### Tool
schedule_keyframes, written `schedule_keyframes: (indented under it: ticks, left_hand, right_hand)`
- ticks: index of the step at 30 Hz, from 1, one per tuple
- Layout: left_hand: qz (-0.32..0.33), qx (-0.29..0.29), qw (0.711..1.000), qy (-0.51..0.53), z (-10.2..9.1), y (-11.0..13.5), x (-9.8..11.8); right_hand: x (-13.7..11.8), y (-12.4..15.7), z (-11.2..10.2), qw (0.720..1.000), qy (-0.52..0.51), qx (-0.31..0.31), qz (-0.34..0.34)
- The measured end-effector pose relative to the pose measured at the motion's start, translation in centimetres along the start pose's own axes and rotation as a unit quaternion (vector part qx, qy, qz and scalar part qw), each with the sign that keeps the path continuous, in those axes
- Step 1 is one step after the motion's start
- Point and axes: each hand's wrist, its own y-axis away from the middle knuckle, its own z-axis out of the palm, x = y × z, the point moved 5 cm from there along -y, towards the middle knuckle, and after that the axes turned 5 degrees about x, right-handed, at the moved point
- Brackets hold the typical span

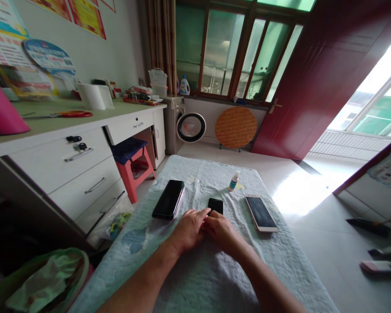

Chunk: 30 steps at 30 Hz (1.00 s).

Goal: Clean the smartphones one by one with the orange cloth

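Observation:
On the table's pale blue quilted cloth point(195, 174), a small black smartphone point(216, 205) has its near end covered by my fingers. My left hand point(189, 226) is closed at the phone's lower left part, thumb and fingertips meeting the other hand. Pressed against it, my right hand point(220, 228) has its fingers curled over the phone's near edge. To the left rests a stack of dark phones point(168, 199). A gold-framed smartphone point(261, 213) lies screen up on the right. Behind them stands a small spray bottle point(233, 181) with a teal label.
A white desk point(94, 169) with drawers runs along the left, with red-handled scissors point(73, 114) on top. A red stool point(135, 167) stands under it. At lower left is a lined bin point(81, 265). Behind are a washing machine point(175, 124) and a round wooden tabletop point(236, 127).

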Motion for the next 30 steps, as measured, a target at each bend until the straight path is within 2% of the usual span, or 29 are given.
schedule_keyframes:
  ticks: [3,7,13,18,25,30]
  left_hand:
    - [0.021,0.001,0.999,-0.027,0.0,0.1,0.4]
    - [0.031,0.002,0.998,-0.047,-0.1,0.2,0.8]
    - [0.026,-0.005,0.998,-0.054,0.2,0.3,0.5]
    - [0.021,-0.011,0.999,-0.042,0.3,0.3,0.2]
    - [0.028,-0.011,0.999,-0.024,0.4,0.1,0.3]
    - [0.009,-0.001,1.0,-0.024,0.4,0.1,0.2]
  right_hand:
    - [-0.3,0.1,-0.4,1.0,0.011,-0.014,-0.008]
    - [0.9,0.7,-1.3,0.998,0.026,-0.049,0.023]
    - [2.7,1.2,-2.3,0.995,0.03,-0.08,0.051]
    - [3.0,1.4,-2.5,0.99,0.07,-0.107,0.067]
    - [1.6,1.2,-0.9,0.991,0.11,-0.075,0.027]
    - [0.5,0.7,0.5,0.993,0.114,-0.028,-0.001]
